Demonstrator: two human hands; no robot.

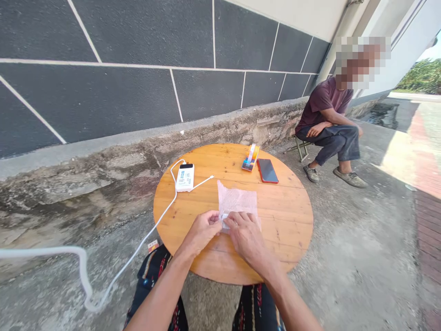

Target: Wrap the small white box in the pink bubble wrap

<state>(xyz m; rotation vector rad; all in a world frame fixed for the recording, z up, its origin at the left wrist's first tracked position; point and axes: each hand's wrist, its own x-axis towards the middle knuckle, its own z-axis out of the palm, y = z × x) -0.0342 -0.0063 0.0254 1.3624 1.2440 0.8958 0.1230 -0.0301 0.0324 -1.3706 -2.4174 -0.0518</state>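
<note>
A sheet of pinkish bubble wrap (239, 200) lies on the round wooden table (285, 220), its near edge under my hands. A small whitish object (224, 221) sits at that near edge, partly hidden by my fingers. My left hand (206, 228) is closed, fingertips pinched at the left end of the object and the wrap. My right hand (244, 230) has its fingers bent together over the right part of the object, pressing on it and the wrap. How much of the object is wrapped cannot be made out.
A white power bank (185, 178) with a white cable (151, 236) is at the table's left. A tape dispenser (251, 157) and a red-edged phone (268, 171) lie at the back. A person (330, 115) sits on a stool at the right, beyond the table.
</note>
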